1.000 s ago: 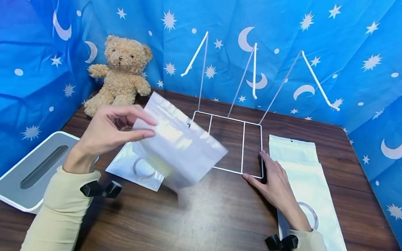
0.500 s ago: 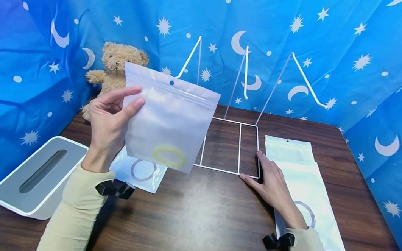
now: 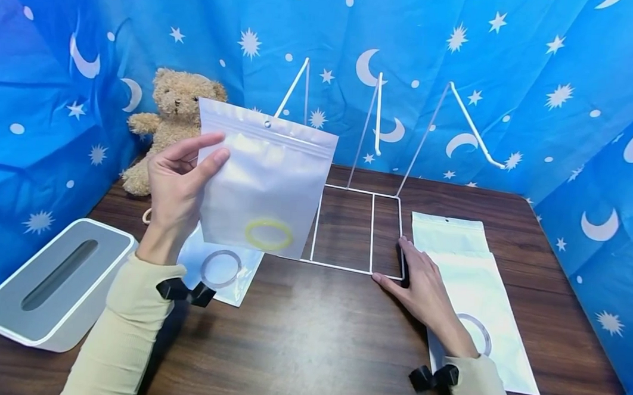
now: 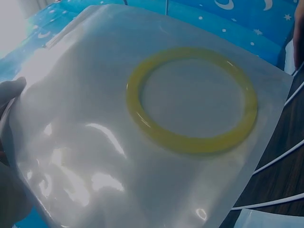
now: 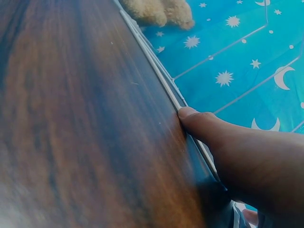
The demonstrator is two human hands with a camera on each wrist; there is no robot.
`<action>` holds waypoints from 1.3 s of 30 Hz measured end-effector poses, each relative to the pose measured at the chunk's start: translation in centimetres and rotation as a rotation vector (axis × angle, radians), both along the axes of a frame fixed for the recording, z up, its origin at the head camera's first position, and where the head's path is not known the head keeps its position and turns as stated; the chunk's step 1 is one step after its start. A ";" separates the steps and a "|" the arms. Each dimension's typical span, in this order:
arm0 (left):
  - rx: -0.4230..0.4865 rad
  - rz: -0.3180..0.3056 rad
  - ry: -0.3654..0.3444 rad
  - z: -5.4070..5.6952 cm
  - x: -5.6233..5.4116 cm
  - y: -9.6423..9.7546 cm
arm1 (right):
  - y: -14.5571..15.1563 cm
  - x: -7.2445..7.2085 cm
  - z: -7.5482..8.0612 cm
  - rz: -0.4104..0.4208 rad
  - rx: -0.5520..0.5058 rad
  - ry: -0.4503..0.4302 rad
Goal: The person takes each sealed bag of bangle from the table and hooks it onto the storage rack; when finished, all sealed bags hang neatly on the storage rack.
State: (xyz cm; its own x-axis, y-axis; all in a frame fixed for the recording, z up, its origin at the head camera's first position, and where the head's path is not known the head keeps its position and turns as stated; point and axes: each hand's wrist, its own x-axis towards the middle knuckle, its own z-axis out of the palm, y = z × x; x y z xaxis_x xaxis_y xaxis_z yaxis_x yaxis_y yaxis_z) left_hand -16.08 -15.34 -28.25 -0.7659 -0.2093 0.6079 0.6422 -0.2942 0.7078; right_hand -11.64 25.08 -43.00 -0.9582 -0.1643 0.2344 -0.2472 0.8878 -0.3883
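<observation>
My left hand (image 3: 180, 184) pinches the left edge of a pale zip bag (image 3: 264, 177) between thumb and fingers. The bag hangs upright in the air, its punched hole at the top in front of the rack's left hook. Inside, near the bottom, lies a yellow bangle (image 4: 199, 145), seen large in the left wrist view. A white wire display rack (image 3: 372, 236) with three raised hook arms stands on the table. My right hand (image 3: 427, 284) holds its front right corner, thumb on the front bar (image 5: 166, 88) and fingers along the right side. The bag covers the rack's left part.
On the table at left lies another bag (image 3: 242, 283) with a mauve bangle. Two overlapping bags (image 3: 493, 302) lie at right under my right forearm. A grey-topped tissue box (image 3: 104, 258) and a teddy bear (image 3: 164, 130) stand at left. A blue star-patterned curtain (image 3: 555, 144) hangs behind.
My left hand has raised the tilted bag and turned it upright to face the camera, then barely moved in the last half second. The right hand stays at the rack's corner.
</observation>
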 end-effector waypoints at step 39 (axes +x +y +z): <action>0.015 0.062 -0.131 -0.1 -12.6 4.2 | 0.5 0.4 0.1 0.001 -0.001 0.001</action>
State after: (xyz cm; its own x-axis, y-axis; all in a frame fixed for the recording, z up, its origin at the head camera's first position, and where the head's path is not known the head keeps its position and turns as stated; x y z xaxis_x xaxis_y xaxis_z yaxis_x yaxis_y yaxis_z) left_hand -28.66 -11.15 -28.36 -0.8238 -0.2669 0.5001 0.5620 -0.2682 0.7825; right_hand -11.28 25.55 -42.89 -0.9577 -0.1650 0.2357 -0.2485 0.8872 -0.3887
